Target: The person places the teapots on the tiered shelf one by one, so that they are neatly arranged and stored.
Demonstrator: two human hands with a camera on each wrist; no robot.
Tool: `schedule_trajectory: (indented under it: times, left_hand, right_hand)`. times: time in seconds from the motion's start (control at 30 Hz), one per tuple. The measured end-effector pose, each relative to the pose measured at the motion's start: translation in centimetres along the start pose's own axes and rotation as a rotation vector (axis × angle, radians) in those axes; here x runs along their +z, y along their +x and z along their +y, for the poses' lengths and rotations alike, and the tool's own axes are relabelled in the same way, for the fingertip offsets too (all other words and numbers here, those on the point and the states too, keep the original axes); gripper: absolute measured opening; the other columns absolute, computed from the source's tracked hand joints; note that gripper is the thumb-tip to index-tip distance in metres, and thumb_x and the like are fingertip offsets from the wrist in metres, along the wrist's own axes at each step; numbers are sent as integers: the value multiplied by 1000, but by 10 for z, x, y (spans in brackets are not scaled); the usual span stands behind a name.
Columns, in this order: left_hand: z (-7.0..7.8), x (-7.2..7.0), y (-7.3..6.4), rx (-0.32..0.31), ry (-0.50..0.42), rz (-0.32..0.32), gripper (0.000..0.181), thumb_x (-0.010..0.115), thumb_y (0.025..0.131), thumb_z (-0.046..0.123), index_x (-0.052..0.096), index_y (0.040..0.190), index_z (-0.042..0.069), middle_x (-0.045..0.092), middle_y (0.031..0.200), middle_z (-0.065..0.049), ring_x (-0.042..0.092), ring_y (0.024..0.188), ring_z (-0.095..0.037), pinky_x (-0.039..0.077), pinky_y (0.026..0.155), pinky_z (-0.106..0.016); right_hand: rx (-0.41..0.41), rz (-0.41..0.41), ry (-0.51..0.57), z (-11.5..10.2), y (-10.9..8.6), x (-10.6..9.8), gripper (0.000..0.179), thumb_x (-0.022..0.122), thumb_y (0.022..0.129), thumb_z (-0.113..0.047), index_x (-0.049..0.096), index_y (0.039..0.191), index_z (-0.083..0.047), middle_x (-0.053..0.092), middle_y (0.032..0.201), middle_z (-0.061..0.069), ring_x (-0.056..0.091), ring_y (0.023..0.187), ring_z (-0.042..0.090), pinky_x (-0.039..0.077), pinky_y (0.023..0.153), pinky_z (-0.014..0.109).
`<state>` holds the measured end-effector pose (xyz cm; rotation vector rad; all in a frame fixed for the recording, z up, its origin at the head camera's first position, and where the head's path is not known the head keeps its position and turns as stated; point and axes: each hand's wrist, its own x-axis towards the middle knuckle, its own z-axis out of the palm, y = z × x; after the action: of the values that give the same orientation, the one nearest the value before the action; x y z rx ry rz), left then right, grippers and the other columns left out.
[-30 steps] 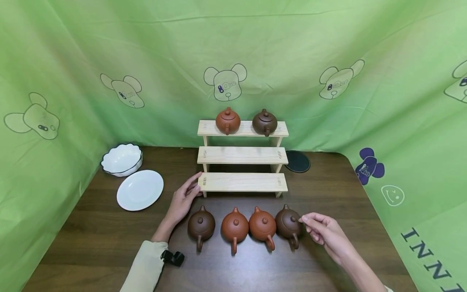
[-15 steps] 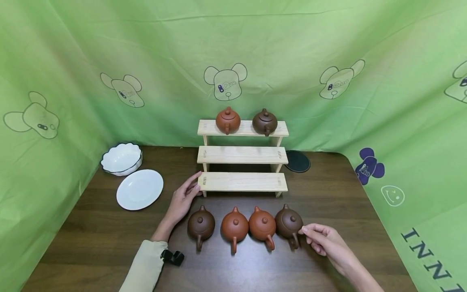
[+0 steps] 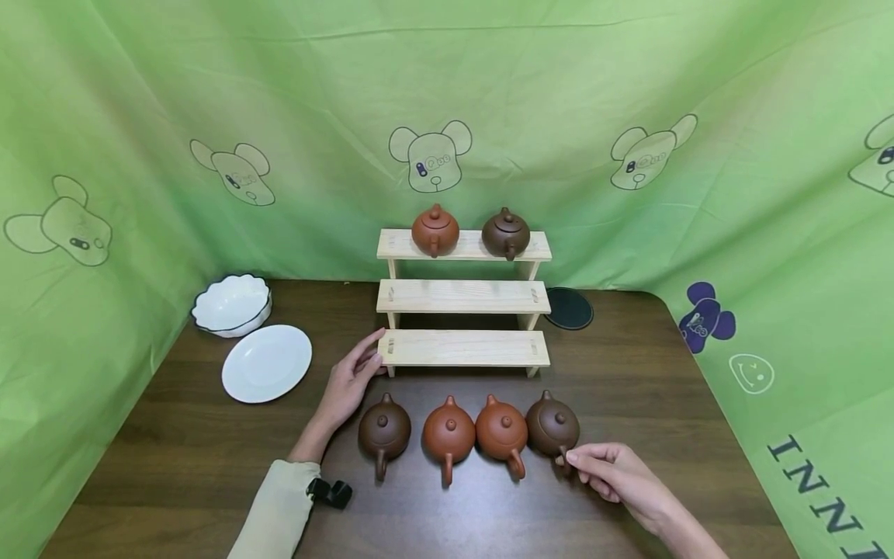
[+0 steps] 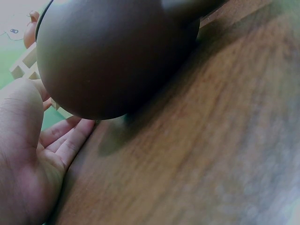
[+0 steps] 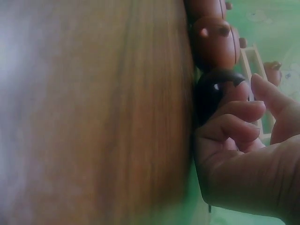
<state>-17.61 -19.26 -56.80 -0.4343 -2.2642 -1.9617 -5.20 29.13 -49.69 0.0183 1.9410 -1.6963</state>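
My left hand touches the left end of the lowest step of a pale wooden three-step stand, its fingers fairly straight. A dark brown teapot sits just right of that wrist and fills much of the left wrist view. Right of it stand two reddish-brown teapots, one beside the other. At the row's right end is another dark brown teapot. My right hand pinches its handle between thumb and index finger, the other fingers curled. That teapot is partly hidden behind the fingers in the right wrist view.
On the stand's top step are a reddish teapot and a dark one. A scalloped white bowl and white plate lie at left. A black round mat lies right of the stand. Green curtain surrounds the table.
My right hand has moved down along the right side of the rightmost dark teapot to its handle. My left hand and the teapots have stayed in place.
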Motion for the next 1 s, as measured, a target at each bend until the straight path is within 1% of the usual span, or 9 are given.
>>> schedule_trajectory:
  times: [0.07,0.2,0.27,0.37,0.53,0.6,0.77,0.83,1.0]
  left_hand:
    - [1,0,0,9,-14,-1,48,63,116,24,58,164,16,64,155,-19,71,126,-12,67,97,-26]
    - [18,4,-3,-7,-21,4,48,61,117,18,56,164,8,62,153,-28,71,126,-13,66,99,-27]
    - [24,5,-3,-41,-12,8,48,61,117,17,55,164,9,61,155,-26,70,125,-8,65,100,-25]
    - [31,6,-3,-85,14,7,49,59,117,15,54,165,9,59,158,-25,68,125,-4,64,101,-24]
    - [26,5,-3,-65,18,9,48,60,117,15,54,165,8,60,158,-24,68,127,-8,65,101,-25]
    - [26,5,-3,-64,18,12,48,60,117,16,55,164,10,60,157,-24,69,129,-16,65,101,-28]
    - [30,5,-3,-76,19,11,48,60,117,16,55,164,11,60,158,-24,69,129,-14,65,102,-27]
    - [28,5,-3,-61,16,14,48,60,117,17,56,164,10,60,157,-25,69,127,-7,65,101,-24]
    - [27,6,-3,-32,20,12,48,60,117,20,55,164,9,59,157,-28,69,128,-13,65,99,-24]
  right_hand:
    - [14,-15,-5,-1,1,2,25,63,114,-19,84,112,-5,63,77,-12,44,58,-1,34,49,13]
    - [-8,-73,6,0,2,4,30,61,115,-17,81,125,3,62,79,-12,40,58,-1,25,46,17]
    - [-30,-101,29,1,3,5,29,60,115,-15,80,125,4,66,83,-12,38,58,-1,19,46,21]
    - [-65,-125,63,3,4,6,27,59,115,-11,84,121,-2,68,87,-11,37,59,-1,15,47,27]
    - [-99,-140,83,4,4,7,28,60,114,-8,87,117,-13,67,84,-13,38,60,-2,11,47,32]
    - [-107,-142,83,5,4,6,27,59,114,-7,86,118,-10,68,85,-13,39,60,-2,10,48,34]
    - [-108,-132,79,4,6,5,26,59,114,-8,83,121,0,72,90,-10,40,61,-1,12,48,34]
    - [-112,-131,86,3,6,5,27,59,114,-8,85,119,-4,71,89,-11,38,61,0,11,49,34]
    - [-138,-145,132,3,6,6,33,56,115,-7,87,115,-17,65,82,-15,29,58,4,7,50,38]
